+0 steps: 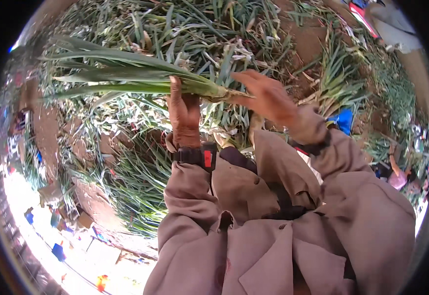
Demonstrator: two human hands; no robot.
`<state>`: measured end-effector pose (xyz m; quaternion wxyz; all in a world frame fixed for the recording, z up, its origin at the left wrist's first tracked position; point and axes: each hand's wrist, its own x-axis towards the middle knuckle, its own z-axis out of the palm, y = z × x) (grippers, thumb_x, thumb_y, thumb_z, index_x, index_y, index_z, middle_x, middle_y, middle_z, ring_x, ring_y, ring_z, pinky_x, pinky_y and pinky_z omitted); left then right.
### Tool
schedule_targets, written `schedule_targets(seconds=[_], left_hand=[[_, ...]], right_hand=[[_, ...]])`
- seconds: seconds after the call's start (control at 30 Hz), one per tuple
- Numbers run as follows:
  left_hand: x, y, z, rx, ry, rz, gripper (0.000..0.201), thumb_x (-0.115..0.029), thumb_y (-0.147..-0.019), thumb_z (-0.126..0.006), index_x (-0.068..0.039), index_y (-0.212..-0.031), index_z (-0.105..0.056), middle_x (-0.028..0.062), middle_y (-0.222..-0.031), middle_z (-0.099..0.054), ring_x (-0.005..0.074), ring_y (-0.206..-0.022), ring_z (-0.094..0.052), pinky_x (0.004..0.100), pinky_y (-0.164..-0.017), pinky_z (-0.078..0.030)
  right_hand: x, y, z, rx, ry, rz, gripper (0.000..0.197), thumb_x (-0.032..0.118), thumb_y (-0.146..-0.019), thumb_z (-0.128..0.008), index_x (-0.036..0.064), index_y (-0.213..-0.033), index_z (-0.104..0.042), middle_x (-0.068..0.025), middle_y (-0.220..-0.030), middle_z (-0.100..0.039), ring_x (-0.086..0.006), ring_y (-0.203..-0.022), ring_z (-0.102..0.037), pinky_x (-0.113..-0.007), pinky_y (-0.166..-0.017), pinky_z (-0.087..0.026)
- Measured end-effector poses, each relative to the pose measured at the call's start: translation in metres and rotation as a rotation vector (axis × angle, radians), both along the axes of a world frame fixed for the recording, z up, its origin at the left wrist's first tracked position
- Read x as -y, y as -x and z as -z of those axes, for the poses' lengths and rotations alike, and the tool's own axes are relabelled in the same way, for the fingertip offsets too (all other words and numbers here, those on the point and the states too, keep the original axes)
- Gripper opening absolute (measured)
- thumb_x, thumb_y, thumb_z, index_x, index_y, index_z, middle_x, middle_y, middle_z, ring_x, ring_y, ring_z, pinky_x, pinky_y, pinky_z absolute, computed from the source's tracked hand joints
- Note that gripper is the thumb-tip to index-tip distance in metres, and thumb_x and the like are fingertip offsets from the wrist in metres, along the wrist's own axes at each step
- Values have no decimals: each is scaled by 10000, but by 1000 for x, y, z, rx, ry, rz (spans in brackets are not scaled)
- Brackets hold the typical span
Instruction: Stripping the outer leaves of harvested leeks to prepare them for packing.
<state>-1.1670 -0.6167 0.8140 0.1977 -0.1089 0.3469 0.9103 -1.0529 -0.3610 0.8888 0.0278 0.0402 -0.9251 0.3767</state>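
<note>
Two bare hands meet over the ground in the head view, at either end of one long green leafy bunch [143, 74]. The left hand [186, 117] is closed around its lower part, thumb on the near side; the other fingers are mostly hidden behind the stalks. The right hand [273, 101] is at the pale root end, fingers and thumb on either side of it, but the hand is blurred, and I cannot tell whether it pinches the roots or only brushes them. The leaves point left, their tips faint against the heap of cut greens [190, 24] behind.

Brown sleeves [187, 216] fill the lower middle and hide much of the ground below; a black strap [191, 155] circles the left wrist. A blue thing [343, 121] beside the right forearm is partly covered and hard to name. The red and white thing [364, 19] at the upper right is cut off by the dark round rim. Glare washes out the lower left, and another person [398, 179] near the right edge is small and bent by the lens. Brown soil [307, 42] shows between greens beyond the right hand, and more to the far left.
</note>
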Motion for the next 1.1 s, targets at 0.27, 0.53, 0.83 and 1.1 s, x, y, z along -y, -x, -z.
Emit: schedule_targets(seconds=[0.27, 0.53, 0.83, 1.1], left_hand=[[24, -9, -78, -155, 62, -202, 514, -205, -1182, -796, -59, -1642, -619, 81, -1507, -734, 270, -1404, -692, 504, -1252, -551], [66, -16, -102, -196, 130, -446, 452, -153, -1139, -834, -54, -1552, -679, 81, -1397, -771, 265, -1315, -729, 492, -1210, -584], [187, -46, -130, -239, 142, -625, 418, -281, -1208, -744, -53, -1554, -697, 121, -1459, -790, 303, -1357, -743, 542, -1207, -575], [296, -99, -135, -212, 31, -643, 543, -399, -1196, -762, -102, -1633, -641, 100, -1491, -758, 307, -1413, -691, 564, -1248, -531]], right_hand=[[62, 86, -9, 11, 473, -188, 340, 241, -1055, -869, -30, -1195, -719, -216, -1045, -703, -385, -964, -745, -487, -884, -591], [35, 81, 3, 494, 726, 11, 225, 216, -1089, -813, 14, -1134, -725, -98, -961, -788, -149, -778, -720, -358, -655, -566], [-214, -27, 161, 439, -239, 164, 305, 227, -1070, -831, -18, -1249, -813, -146, -984, -819, -267, -814, -788, -441, -696, -632], [-147, 24, 156, 478, -211, -144, 403, 326, -1106, -811, -14, -1322, -801, -235, -1175, -839, -358, -1042, -833, -505, -902, -649]])
